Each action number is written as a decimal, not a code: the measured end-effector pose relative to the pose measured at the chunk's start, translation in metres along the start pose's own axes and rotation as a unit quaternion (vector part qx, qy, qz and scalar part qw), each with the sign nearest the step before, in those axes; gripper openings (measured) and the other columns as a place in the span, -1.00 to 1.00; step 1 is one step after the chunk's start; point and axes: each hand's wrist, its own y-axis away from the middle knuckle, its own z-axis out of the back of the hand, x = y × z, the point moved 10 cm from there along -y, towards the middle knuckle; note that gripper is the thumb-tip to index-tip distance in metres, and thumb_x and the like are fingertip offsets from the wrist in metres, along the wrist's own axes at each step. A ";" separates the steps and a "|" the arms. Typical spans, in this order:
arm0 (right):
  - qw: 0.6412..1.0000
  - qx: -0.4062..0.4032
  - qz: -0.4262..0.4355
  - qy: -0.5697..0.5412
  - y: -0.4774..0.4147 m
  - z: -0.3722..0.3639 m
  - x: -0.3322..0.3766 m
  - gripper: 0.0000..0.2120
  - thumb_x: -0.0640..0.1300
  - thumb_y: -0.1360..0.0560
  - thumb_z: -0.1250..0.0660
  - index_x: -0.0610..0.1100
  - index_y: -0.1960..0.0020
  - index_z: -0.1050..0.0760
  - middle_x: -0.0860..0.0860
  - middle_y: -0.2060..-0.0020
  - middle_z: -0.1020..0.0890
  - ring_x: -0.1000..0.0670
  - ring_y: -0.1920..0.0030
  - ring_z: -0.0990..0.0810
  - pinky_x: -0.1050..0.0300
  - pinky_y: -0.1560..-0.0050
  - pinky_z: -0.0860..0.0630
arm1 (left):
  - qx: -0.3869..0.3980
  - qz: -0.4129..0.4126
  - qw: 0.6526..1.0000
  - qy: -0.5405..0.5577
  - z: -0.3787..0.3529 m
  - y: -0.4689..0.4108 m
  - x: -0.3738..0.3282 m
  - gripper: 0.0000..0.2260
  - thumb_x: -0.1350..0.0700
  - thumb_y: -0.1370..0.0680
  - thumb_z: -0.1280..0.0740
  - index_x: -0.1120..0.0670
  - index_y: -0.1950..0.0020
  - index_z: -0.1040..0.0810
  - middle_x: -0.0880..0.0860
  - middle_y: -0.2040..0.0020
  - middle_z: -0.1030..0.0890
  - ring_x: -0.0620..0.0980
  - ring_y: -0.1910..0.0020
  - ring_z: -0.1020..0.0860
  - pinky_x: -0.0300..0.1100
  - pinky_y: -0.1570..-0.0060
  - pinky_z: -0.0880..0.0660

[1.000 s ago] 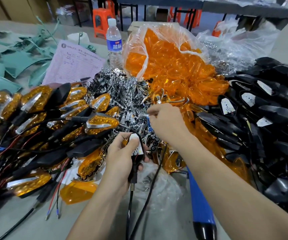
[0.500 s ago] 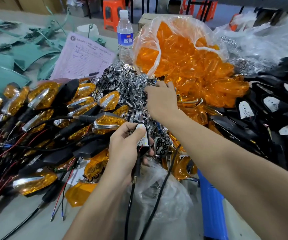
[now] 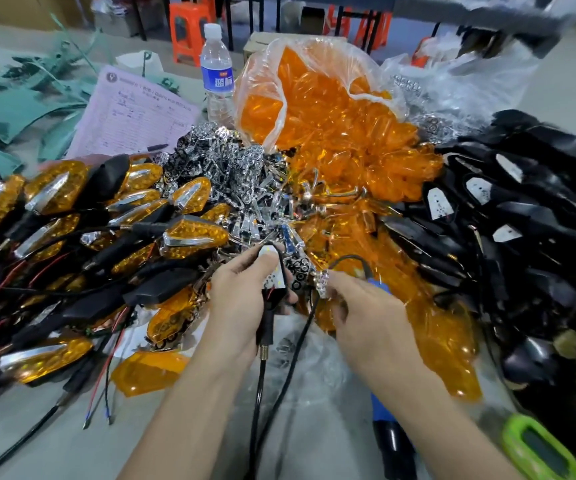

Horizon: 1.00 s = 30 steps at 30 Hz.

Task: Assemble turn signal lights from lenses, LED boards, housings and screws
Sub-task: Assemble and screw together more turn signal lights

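Toward the worktop's (image 3: 54,445) front edge, the left hand (image 3: 241,306) is clamping a housing (image 3: 273,300) while the right hand (image 3: 369,313) is pinching a chrome reflector (image 3: 322,285), apparently next needing alignment over the LED board (image 3: 272,268).

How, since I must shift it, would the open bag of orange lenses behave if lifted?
Probably floppy: the bag of orange lenses is thin, crinkled film. Likely to spill, since its mouth gapes and loose lenses already lie below.

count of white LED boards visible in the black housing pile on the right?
4 in the black housing pile: leftmost board, second board right of it, upper board farther right, lowest board beneath. Others may be buried.
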 end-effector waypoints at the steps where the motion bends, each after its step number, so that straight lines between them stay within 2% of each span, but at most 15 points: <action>1: 0.999 0.020 -0.033 -0.016 0.008 -0.006 -0.008 -0.81 -0.34 -0.44 -0.45 -0.11 0.05 -0.57 0.03 0.30 -0.58 -0.12 0.28 -0.52 0.05 0.25 -0.43 | 0.000 0.006 1.000 0.008 -0.001 0.002 0.001 -0.84 0.16 -0.68 -0.34 0.21 -0.07 -0.68 0.12 0.29 -0.61 0.06 0.42 -0.55 -0.15 0.45 -0.52; 3: 0.993 0.023 -0.095 -0.064 0.015 -0.007 -0.020 -0.92 -0.15 -0.51 -0.48 -0.03 0.03 -0.60 0.07 0.30 -0.59 -0.08 0.28 -0.52 0.06 0.18 -0.47 | -0.002 0.013 1.000 0.018 -0.001 0.005 0.004 -0.85 0.18 -0.67 -0.35 0.20 -0.02 -0.69 0.12 0.28 -0.62 0.05 0.37 -0.57 -0.15 0.35 -0.58; 5: 0.983 0.004 -0.150 -0.106 0.013 -0.001 -0.032 -0.97 -0.05 -0.55 -0.45 0.05 0.01 -0.62 0.09 0.20 -0.70 -0.09 0.13 -0.65 0.01 0.03 -0.56 | -0.002 0.017 1.000 0.022 -0.002 0.008 0.005 -0.85 0.20 -0.66 -0.36 0.18 0.02 -0.70 0.12 0.27 -0.63 0.07 0.33 -0.59 -0.14 0.29 -0.62; 8: 0.965 0.010 -0.206 -0.163 0.005 0.003 -0.041 -0.54 -0.16 -0.54 -0.46 0.17 -0.38 -0.53 0.11 -0.09 -0.73 -0.03 -0.13 -0.69 -0.10 -0.27 -0.57 | 0.012 0.021 0.999 0.027 -0.005 0.013 0.004 -0.82 0.23 -0.66 -0.35 0.16 0.06 -0.72 0.14 0.22 -0.67 0.10 0.27 -0.64 -0.10 0.23 -0.63; 10: 0.957 0.052 -0.233 -0.162 0.004 -0.004 -0.045 -0.17 -0.28 -0.48 -0.46 0.24 -0.59 -0.24 0.07 -0.08 -0.70 -0.02 -0.07 -0.69 -0.07 -0.26 -0.59 | 0.019 0.027 0.999 0.027 -0.005 0.016 0.004 -0.76 0.24 -0.66 -0.35 0.12 0.13 -0.76 0.16 0.18 -0.69 0.10 0.22 -0.67 -0.09 0.19 -0.66; 11: 0.959 0.073 -0.235 -0.138 0.003 -0.006 -0.045 -0.12 -0.33 -0.46 -0.43 0.24 -0.60 -0.19 0.07 -0.04 -0.68 -0.03 -0.01 -0.68 -0.07 -0.19 -0.62 | 0.022 0.030 0.999 0.027 -0.004 0.017 0.005 -0.74 0.24 -0.66 -0.35 0.12 0.15 -0.77 0.17 0.16 -0.70 0.10 0.20 -0.69 -0.09 0.16 -0.67; 15: 0.968 0.103 -0.227 0.020 -0.005 0.004 -0.036 -0.60 -0.25 -0.48 -0.37 0.12 -0.23 -0.62 0.05 0.12 -0.64 -0.06 0.13 -0.60 0.01 0.05 -0.63 | 0.029 0.033 0.999 0.026 -0.006 0.021 0.006 -0.77 0.24 -0.66 -0.34 0.12 0.11 -0.76 0.18 0.11 -0.71 0.11 0.12 -0.71 -0.03 0.05 -0.70; 17: 0.967 0.053 -0.247 -0.020 0.003 0.016 -0.035 -0.77 -0.16 -0.54 -0.37 0.16 0.01 -0.68 0.17 0.26 -0.64 0.03 0.20 -0.63 0.02 0.09 -0.64 | 0.023 0.032 0.999 0.030 -0.006 0.023 0.008 -0.75 0.25 -0.66 -0.34 0.13 0.13 -0.76 0.18 0.11 -0.71 0.10 0.13 -0.70 -0.01 0.03 -0.69; 18: 0.961 0.016 -0.256 -0.105 0.008 0.022 -0.036 -0.74 -0.14 -0.56 -0.39 0.22 0.14 -0.68 0.21 0.31 -0.66 0.10 0.21 -0.65 0.06 0.09 -0.63 | 0.019 0.032 0.999 0.031 -0.006 0.024 0.008 -0.75 0.26 -0.66 -0.34 0.13 0.13 -0.76 0.18 0.11 -0.71 0.10 0.13 -0.70 -0.02 0.04 -0.69; 19: 0.937 -0.018 -0.266 -0.227 0.014 0.025 -0.037 -0.66 -0.16 -0.56 -0.43 0.26 0.23 -0.67 0.27 0.31 -0.69 0.15 0.18 -0.67 0.15 0.09 -0.60 | 0.014 0.033 0.999 0.029 -0.006 0.024 0.009 -0.77 0.25 -0.66 -0.34 0.14 0.11 -0.75 0.17 0.11 -0.71 0.09 0.13 -0.69 -0.03 0.06 -0.69; 21: 0.822 -0.025 -0.270 -0.500 0.024 0.019 -0.026 -0.64 -0.27 -0.53 -0.48 0.19 0.22 -0.74 0.25 0.21 -0.74 0.26 0.14 -0.70 0.32 0.11 -0.57 | 0.008 0.042 0.999 0.023 -0.006 0.025 0.012 -0.83 0.24 -0.65 -0.36 0.16 0.05 -0.74 0.15 0.11 -0.72 0.06 0.17 -0.69 -0.07 0.16 -0.69; 22: 0.760 0.004 -0.265 -0.594 0.028 0.010 -0.012 -0.67 -0.31 -0.52 -0.46 0.11 0.19 -0.77 0.16 0.18 -0.77 0.26 0.15 -0.70 0.37 0.15 -0.56 | 0.010 0.050 0.998 0.023 -0.009 0.026 0.014 -0.84 0.24 -0.63 -0.38 0.16 0.05 -0.76 0.13 0.11 -0.73 0.04 0.21 -0.70 -0.10 0.23 -0.69; 24: 0.678 0.044 -0.277 -0.679 0.038 -0.004 0.008 -0.67 -0.36 -0.53 -0.42 0.03 0.16 -0.79 0.05 0.17 -0.78 0.20 0.19 -0.71 0.39 0.19 -0.57 | 0.023 0.068 0.997 0.040 -0.017 0.027 0.017 -0.81 0.28 -0.61 -0.39 0.12 0.10 -0.78 0.13 0.12 -0.74 0.01 0.27 -0.69 -0.12 0.28 -0.68; 27: 0.627 0.041 -0.302 -0.716 0.049 -0.020 0.016 -0.75 -0.44 -0.53 -0.38 -0.20 -0.04 -0.75 -0.07 0.01 -0.78 0.06 -0.05 -0.73 0.25 -0.07 -0.64 | 0.051 0.073 0.994 0.064 -0.029 0.029 0.021 -0.81 0.35 -0.57 -0.36 0.15 0.07 -0.75 0.15 0.12 -0.68 0.02 0.21 -0.62 -0.15 0.23 -0.58; 30: 0.652 -0.023 -0.297 -0.697 0.052 -0.021 0.012 -0.74 -0.49 -0.51 -0.39 -0.25 -0.07 -0.74 -0.05 -0.09 -0.76 0.07 -0.25 -0.67 0.17 -0.30 -0.57 | 0.068 0.070 0.991 0.090 -0.037 0.032 0.025 -0.79 0.38 -0.55 -0.34 0.14 0.11 -0.72 0.13 0.17 -0.65 0.02 0.24 -0.61 -0.18 0.24 -0.58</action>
